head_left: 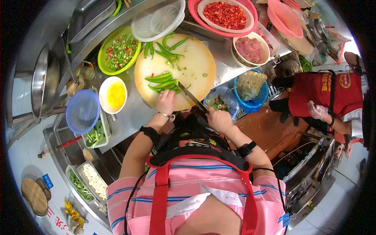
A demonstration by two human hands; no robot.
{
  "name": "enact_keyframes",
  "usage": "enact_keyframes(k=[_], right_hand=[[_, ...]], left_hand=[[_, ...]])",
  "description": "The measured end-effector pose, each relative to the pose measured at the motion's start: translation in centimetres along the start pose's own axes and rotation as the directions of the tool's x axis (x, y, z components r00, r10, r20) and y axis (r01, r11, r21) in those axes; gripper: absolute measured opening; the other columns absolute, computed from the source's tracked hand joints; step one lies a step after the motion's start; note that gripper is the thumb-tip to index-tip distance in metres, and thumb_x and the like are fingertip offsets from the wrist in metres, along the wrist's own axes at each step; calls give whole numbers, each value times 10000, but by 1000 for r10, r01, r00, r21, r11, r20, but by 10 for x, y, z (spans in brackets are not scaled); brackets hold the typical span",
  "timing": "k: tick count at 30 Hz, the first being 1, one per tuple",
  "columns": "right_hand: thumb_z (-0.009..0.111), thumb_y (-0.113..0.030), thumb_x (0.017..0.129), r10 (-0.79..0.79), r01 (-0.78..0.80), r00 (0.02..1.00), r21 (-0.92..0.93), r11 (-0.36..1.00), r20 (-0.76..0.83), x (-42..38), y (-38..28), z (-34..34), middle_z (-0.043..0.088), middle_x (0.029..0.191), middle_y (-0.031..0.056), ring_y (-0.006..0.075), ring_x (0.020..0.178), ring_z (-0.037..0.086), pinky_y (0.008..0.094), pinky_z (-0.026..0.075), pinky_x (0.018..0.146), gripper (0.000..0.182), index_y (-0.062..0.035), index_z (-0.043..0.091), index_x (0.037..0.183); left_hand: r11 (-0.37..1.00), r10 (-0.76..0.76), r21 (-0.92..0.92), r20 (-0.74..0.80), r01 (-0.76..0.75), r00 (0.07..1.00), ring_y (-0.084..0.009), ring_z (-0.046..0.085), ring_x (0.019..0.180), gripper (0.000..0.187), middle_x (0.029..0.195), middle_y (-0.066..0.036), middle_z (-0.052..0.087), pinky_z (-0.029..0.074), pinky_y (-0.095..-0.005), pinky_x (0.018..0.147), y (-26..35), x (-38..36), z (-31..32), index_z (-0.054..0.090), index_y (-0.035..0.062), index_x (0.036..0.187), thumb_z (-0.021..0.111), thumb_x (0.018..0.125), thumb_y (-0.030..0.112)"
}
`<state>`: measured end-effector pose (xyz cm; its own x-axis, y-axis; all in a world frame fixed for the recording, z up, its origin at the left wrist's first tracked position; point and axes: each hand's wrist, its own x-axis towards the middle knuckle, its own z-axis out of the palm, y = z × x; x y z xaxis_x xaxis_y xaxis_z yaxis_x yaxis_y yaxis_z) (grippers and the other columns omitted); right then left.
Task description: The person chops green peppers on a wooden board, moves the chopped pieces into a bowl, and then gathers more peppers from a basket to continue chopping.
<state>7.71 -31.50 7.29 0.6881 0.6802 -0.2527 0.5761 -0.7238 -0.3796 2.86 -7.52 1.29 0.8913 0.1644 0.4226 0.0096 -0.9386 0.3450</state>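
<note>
My left hand (166,101) rests closed over a small bunch of green chili peppers (161,79), pressing them to a round cutting board (197,58). Gripped in my right hand (220,120) is a kitchen knife (192,95); its blade points up and left across the board's front edge, with the tip at the peppers' right ends. More green chilies (169,53) lie at the board's far side. Small green bits are scattered on the board's middle. My left fingertips are partly hidden against the peppers.
Left of the board stand a yellow-green basket (102,58) of chopped chilies, a bowl of egg yolks (115,95) and a blue basin (83,111). A raw meat bowl (249,50) and blue bucket (263,101) stand right. A co-worker's gloved hand (318,111) is far right.
</note>
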Motion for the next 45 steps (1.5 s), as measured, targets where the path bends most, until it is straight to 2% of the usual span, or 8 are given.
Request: enact_keyframes(k=[8, 10, 16, 20, 24, 28, 32, 45], right_hand=[[535, -253, 829, 83, -66, 957, 69, 995, -277, -43, 52, -25, 528, 501, 169, 362, 461, 548, 461, 428, 425, 211, -50, 486, 857], [554, -231, 827, 116, -69, 927, 142, 988, -356, -49, 65, -26, 530, 504, 165, 365, 460, 544, 456, 422, 418, 193, -52, 484, 852], [574, -213, 819, 191, -125, 898, 187, 974, -397, -60, 75, -30, 557, 546, 165, 357, 500, 559, 443, 440, 447, 190, -48, 481, 822], [562, -222, 820, 92, -52, 954, 143, 988, -285, -49, 65, -30, 573, 578, 163, 354, 520, 571, 441, 446, 454, 176, -56, 503, 823], [548, -250, 829, 8, -8, 986, 1, 1000, -168, -23, 47, -24, 561, 557, 167, 357, 527, 567, 447, 438, 461, 186, -68, 513, 811], [564, -247, 806, -34, 32, 987, -16, 999, -158, 6, 34, -17, 563, 555, 170, 344, 522, 573, 444, 445, 460, 166, -86, 546, 844], [568, -266, 799, -146, 138, 978, -63, 988, -151, 15, 25, -23, 565, 545, 164, 334, 519, 588, 425, 466, 463, 185, -82, 551, 794], [522, -292, 831, -395, 380, 918, -349, 857, 31, 97, -2, -92, 571, 546, 111, 290, 533, 596, 400, 445, 446, 191, -102, 542, 815]], left_hand=[[987, 134, 93, -13, -132, 991, -244, 541, 814, 255, 883, -65, 577, 424, -362, 681, 23, 37, 6, 611, 131, 864, 667, 671, 288], [997, 36, 52, 249, -51, 968, -262, 557, 810, 256, 859, -76, 595, 435, -370, 699, 39, 37, 29, 621, 116, 870, 652, 707, 311], [882, 183, -469, 245, -49, 952, -285, 579, 829, 206, 927, -97, 618, 451, -385, 738, 98, 37, 36, 607, 73, 897, 623, 745, 211], [983, 59, -161, -167, -87, 984, -274, 563, 847, 152, 908, -84, 601, 435, -375, 756, 17, 24, 11, 613, 104, 892, 600, 741, 114], [964, -102, 222, -205, 148, 973, -266, 540, 870, 167, 959, -74, 551, 435, -396, 742, -53, 13, -29, 609, 117, 895, 613, 730, 145], [923, -331, 137, -200, 361, 922, -275, 529, 926, 218, 1004, -85, 547, 422, -404, 801, -85, 26, -30, 615, 143, 963, 616, 747, 174], [828, -561, 88, 128, 554, 818, -295, 517, 1008, 224, 1056, -108, 555, 419, -366, 867, -99, 39, -23, 629, 157, 975, 619, 757, 208], [973, -115, -168, 234, 157, 965, -271, 559, 891, 184, 935, -89, 570, 457, -348, 792, -113, 51, -12, 656, 108, 878, 596, 723, 28]])
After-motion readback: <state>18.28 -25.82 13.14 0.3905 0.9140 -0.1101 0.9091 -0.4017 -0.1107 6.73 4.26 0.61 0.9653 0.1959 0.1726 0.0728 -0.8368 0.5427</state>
